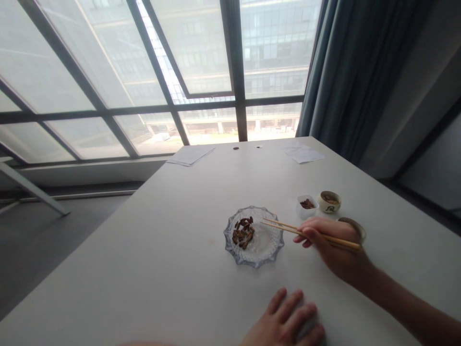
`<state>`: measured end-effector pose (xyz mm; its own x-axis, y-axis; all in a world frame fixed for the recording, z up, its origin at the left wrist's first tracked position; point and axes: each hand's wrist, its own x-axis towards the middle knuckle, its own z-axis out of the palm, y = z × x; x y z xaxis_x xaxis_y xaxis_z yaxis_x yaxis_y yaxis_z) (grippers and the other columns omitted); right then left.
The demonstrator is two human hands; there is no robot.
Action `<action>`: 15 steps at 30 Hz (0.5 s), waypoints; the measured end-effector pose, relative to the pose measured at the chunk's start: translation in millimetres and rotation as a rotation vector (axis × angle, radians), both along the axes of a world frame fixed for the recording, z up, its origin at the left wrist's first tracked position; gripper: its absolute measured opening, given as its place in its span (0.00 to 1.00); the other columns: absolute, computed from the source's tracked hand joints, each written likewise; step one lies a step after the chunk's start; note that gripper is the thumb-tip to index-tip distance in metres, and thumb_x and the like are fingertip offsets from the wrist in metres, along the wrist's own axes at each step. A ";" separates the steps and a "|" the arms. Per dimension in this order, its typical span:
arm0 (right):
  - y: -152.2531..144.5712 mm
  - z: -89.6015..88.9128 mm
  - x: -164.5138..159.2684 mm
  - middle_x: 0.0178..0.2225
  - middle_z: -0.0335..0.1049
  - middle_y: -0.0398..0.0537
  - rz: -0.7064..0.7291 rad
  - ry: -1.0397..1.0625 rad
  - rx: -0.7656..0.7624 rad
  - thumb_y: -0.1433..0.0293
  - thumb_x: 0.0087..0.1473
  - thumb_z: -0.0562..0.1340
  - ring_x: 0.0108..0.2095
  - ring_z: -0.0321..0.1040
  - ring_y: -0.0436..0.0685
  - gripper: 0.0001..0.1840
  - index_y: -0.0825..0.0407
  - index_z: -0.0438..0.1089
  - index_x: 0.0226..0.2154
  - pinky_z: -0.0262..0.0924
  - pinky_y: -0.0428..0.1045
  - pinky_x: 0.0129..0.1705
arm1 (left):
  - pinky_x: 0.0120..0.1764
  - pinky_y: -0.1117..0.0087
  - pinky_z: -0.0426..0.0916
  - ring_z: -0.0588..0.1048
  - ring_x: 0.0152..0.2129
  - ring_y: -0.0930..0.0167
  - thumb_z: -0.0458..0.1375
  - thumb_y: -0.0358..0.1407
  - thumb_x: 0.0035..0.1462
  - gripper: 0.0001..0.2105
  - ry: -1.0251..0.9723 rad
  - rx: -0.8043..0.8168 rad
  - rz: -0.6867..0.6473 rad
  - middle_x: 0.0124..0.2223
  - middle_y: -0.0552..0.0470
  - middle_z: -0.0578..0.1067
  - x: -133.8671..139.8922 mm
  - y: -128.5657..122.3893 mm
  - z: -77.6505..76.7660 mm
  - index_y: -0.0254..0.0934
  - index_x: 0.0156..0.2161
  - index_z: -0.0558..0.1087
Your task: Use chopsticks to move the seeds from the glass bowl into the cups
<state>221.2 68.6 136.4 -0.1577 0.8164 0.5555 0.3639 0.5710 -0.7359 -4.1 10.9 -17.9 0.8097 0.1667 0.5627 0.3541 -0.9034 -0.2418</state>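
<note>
White table (173, 230) by windows (201, 48), right hand (336, 247) with fingers closed round chopsticks (342, 242), glass dish (265, 240) of brown pieces (243, 234) below their tips, left hand (284, 323) nearby, fingers loosely spread

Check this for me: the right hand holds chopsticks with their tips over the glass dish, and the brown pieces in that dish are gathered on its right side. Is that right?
Not quite: in the head view, the brown pieces are gathered on the left side of the glass dish. The right hand does hold the chopsticks with their tips over it.

Right hand (336, 242) curled in pinch; left hand (283, 327) palm-down
</note>
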 end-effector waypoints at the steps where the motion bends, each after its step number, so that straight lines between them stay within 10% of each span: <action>1: 3.7 -4.1 -7.2 0.32 0.81 0.47 0.022 -0.002 -0.025 0.64 0.70 0.62 0.29 0.78 0.53 0.16 0.49 0.80 0.33 0.73 0.46 0.30 | 0.62 0.58 0.67 0.71 0.61 0.62 0.58 0.46 0.74 0.16 -0.023 0.004 0.004 0.68 0.51 0.68 0.6 0.1 1.8 0.48 0.62 0.72; 15: 31.4 -27.8 -37.3 0.28 0.78 0.47 0.008 -0.047 -0.038 0.61 0.73 0.58 0.27 0.74 0.53 0.22 0.51 0.77 0.30 0.67 0.48 0.32 | 0.62 0.59 0.66 0.72 0.60 0.64 0.58 0.46 0.74 0.16 -0.018 0.020 0.030 0.68 0.53 0.68 3.1 -1.5 2.2 0.51 0.63 0.72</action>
<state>183.9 100.0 108.6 -0.1896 0.8353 0.5160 0.3938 0.5461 -0.7394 -1.0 9.4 -15.7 0.7943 0.1794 0.5804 0.3856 -0.8871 -0.2535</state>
